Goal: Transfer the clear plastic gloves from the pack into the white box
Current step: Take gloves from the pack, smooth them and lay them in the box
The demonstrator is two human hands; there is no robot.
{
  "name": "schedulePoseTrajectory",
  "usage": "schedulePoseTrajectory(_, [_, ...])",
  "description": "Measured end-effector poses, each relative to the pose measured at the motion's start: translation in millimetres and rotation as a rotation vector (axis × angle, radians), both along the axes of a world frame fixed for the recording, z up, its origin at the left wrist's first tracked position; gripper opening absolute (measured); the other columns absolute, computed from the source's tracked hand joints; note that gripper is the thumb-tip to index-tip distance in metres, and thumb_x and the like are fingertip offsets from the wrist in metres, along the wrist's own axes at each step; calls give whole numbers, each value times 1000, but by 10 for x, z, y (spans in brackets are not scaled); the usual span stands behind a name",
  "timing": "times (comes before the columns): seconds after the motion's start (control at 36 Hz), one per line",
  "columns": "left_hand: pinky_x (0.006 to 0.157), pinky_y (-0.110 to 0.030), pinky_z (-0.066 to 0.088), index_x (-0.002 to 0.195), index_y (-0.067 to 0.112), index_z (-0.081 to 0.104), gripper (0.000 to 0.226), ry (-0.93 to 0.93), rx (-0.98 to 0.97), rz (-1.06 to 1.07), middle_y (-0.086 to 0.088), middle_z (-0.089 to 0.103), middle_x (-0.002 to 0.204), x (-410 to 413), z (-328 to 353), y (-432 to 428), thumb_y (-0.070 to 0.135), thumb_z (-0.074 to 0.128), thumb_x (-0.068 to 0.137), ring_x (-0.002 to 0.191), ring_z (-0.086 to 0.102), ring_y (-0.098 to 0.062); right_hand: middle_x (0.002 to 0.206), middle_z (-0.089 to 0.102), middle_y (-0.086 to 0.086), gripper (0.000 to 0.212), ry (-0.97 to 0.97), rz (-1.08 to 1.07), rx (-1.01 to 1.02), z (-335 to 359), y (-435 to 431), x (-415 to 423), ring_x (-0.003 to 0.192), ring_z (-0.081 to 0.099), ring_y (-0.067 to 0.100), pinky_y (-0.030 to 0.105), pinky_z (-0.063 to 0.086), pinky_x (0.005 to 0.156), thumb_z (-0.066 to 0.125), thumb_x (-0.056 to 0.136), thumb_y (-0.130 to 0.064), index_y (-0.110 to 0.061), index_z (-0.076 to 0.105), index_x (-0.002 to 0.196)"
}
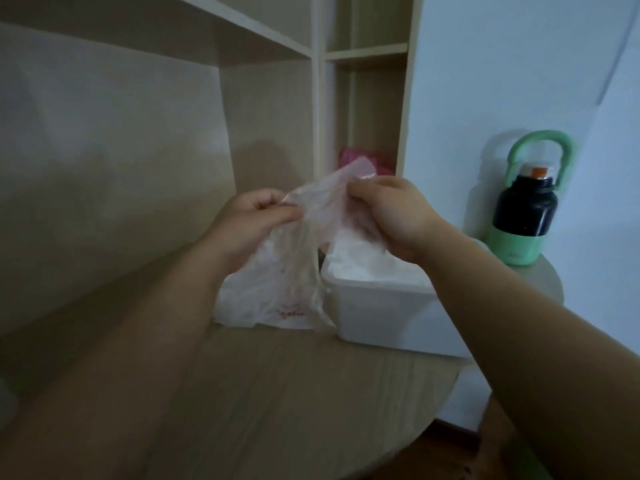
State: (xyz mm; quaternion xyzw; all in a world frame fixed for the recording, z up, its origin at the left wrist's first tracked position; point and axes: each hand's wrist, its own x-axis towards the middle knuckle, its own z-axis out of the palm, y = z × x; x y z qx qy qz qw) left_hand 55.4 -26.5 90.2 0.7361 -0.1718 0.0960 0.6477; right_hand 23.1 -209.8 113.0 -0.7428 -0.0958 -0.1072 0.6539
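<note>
Two bare hands hold up a thin, crumpled film of clear plastic gloves (313,206) above the far part of a round, pale wood-grain table (277,393); how many gloves are in it cannot be told. The left hand (252,220) pinches the film's left end between thumb and curled fingers. The right hand (393,213) grips its right end with fingers folded round the plastic, so both hands are closed on it. From the hands the film hangs down to a soft, clear plastic pack with red lettering (266,306), which lies on the table below the left hand. Where the held plastic ends and the pack begins cannot be told. Just right of the pack and touching it sits a rectangular white box (388,313) near the table's right edge, its top open and a heap of whitish film (367,265) showing inside, under the right hand. Beyond the box, at the table's far right edge, a black and mint-green bottle with a green loop handle (523,216) stands upright before a white wall (502,81). Behind the table rises a beige shelving unit (270,109) — in its narrow lower compartment lies something pink (349,155), partly hidden by the raised plastic.
</note>
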Motion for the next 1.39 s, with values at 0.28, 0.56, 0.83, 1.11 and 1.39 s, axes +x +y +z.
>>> schedulePoseTrajectory(0.28, [93, -30, 38, 124, 18, 61, 39, -574, 515, 495, -6, 51, 118, 169, 42, -575, 22, 66, 86, 110, 51, -27, 79, 62, 17, 21, 232, -511, -665, -275, -873, 186, 62, 54, 27, 31, 48, 57, 50, 92, -15, 4, 59, 89])
schedulePoseTrajectory(0.56, [109, -34, 34, 129, 32, 57, 51, -179, 1182, -169, 9, 49, 141, 306, -274, -1037, 51, 66, 82, 126, 45, -11, 91, 51, 7, 40, 325, -669, -1031, -321, -1224, 9, 88, 53, 27, 37, 44, 73, 65, 87, -30, -8, 44, 114])
schedulePoseTrajectory(0.83, [107, -37, 35, 127, 32, 56, 59, -317, 1118, -162, 8, 40, 137, 460, -250, -1165, 50, 73, 73, 125, 39, -13, 138, 48, 3, 56, 131, -286, -1252, -286, -1112, 142, 124, 46, 23, 35, 37, 102, 63, 87, -35, -17, 45, 137])
schedulePoseTrajectory(1.11, [111, -36, 26, 145, 20, 36, 42, 78, 1629, -414, -5, 35, 151, 612, -467, -1380, 25, 35, 104, 135, 36, -23, 151, 33, 8, 45, 623, 113, -1536, -556, -1030, 318, 136, 34, 26, 36, 25, 109, 38, 101, -21, -12, 36, 145])
schedulePoseTrajectory(1.39, [96, -29, 45, 134, 27, 53, 53, -120, 1040, -282, 6, 57, 129, 450, -155, -1006, 24, 71, 85, 109, 55, -7, 145, 42, 4, 50, 218, -188, -1304, -332, -964, 267, 131, 40, 23, 33, 31, 110, 51, 92, -18, -16, 41, 142])
